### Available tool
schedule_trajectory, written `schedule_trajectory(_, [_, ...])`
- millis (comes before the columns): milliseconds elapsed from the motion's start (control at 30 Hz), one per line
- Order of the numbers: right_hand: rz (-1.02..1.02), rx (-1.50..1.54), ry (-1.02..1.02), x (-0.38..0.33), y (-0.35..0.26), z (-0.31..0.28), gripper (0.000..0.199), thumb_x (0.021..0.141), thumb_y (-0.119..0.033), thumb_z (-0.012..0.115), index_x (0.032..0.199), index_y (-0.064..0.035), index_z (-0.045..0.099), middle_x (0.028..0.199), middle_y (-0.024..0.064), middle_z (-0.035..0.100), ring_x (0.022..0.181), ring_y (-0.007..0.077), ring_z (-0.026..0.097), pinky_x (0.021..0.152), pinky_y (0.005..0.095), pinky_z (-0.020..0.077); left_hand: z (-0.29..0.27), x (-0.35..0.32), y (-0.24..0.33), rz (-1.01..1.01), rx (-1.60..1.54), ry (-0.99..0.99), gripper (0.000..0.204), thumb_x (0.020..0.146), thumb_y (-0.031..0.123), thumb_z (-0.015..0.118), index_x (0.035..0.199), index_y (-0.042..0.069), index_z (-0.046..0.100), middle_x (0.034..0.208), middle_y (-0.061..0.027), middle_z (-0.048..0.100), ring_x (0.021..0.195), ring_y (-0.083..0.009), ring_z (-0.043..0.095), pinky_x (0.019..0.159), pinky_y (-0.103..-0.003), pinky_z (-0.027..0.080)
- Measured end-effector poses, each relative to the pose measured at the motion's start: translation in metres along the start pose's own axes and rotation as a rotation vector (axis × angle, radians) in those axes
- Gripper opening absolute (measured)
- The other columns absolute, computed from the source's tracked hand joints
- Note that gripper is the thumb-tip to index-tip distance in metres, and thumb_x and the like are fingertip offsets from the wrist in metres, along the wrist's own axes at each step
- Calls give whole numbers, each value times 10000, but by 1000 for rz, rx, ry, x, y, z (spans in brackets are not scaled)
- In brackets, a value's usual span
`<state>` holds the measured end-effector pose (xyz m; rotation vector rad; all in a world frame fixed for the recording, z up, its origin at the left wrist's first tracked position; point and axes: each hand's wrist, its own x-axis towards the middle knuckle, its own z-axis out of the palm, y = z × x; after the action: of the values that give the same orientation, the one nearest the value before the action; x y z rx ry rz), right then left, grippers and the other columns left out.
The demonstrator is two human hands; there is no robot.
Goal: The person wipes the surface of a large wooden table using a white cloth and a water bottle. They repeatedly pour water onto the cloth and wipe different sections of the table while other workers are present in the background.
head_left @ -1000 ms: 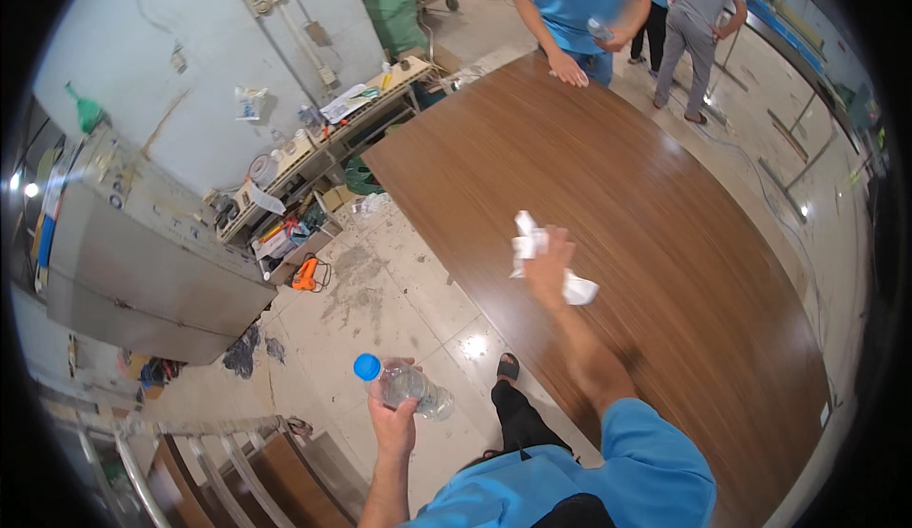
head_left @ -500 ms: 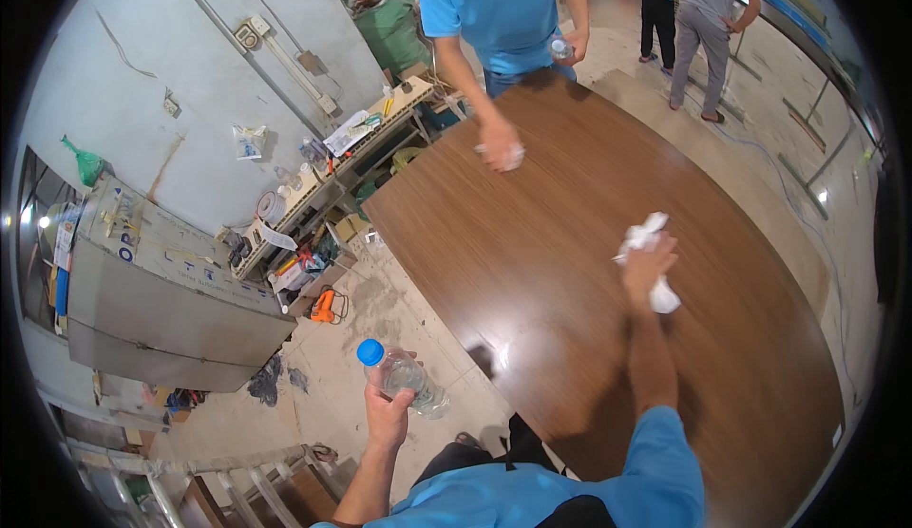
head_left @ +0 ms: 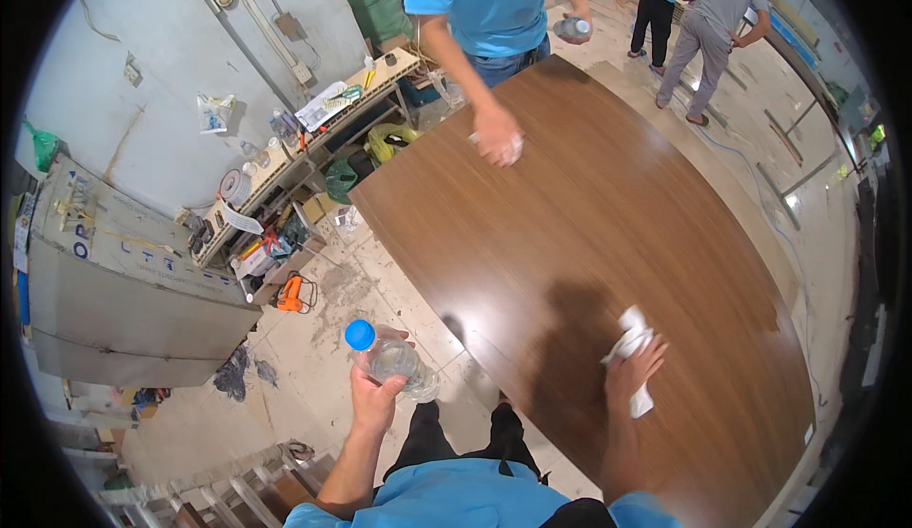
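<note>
My left hand (head_left: 373, 397) grips a clear plastic bottle (head_left: 389, 356) with a blue cap, held over the floor beside the panel's near-left edge. My right hand (head_left: 634, 370) presses a crumpled white cloth (head_left: 631, 348) onto a large dark brown wooden panel (head_left: 589, 205). Across the panel, a person in a blue shirt (head_left: 484, 1) presses a hand with a cloth (head_left: 498, 137) on the far end and holds another bottle (head_left: 573, 28) in the other hand.
A cluttered workbench (head_left: 304, 139) with tools and papers stands left of the panel, an orange tool (head_left: 290, 292) on the floor below it. A grey metal cabinet (head_left: 104, 281) is at the far left. Two people (head_left: 698, 15) stand at the back right.
My right hand with the cloth has slid along the panel toward its near right part. The person opposite has leaned in with a hand on the far end. The bottle stays in my left hand.
</note>
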<state>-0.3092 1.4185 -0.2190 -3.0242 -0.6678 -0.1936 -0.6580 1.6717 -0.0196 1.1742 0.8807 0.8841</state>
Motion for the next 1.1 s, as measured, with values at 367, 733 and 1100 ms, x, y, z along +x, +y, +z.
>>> schedule_trajectory(367, [-780,389,51,84,-435,66,716,898,-388,659,1521,-88,473,1646,221,304,1545,452,199,1241,631,137,-118,31,-11,-92,-164,52,918,668,488,958,1334,13,543,1292,-125,606,1170,-250,632,991,-408,525])
schedule_trajectory(733, [28,297,41,-41,-184,44,743,958,-377,542,1536,53,360,1555,345,338,1436,535,292,1201,615,197,-205,58,-23,-119,-289,71,840,641,377,984,1287,13,588,1302,-115,622,1174,-221,624,1002,-377,510])
schedule_trajectory(1100, [-792,328,101,183,-567,27,563,940,-282,589,1402,37,551,1550,189,451,1530,417,249,1214,576,253,-204,51,-33,-112,-79,365,950,643,525,944,1348,52,517,1285,-137,581,1129,-263,626,955,-409,538])
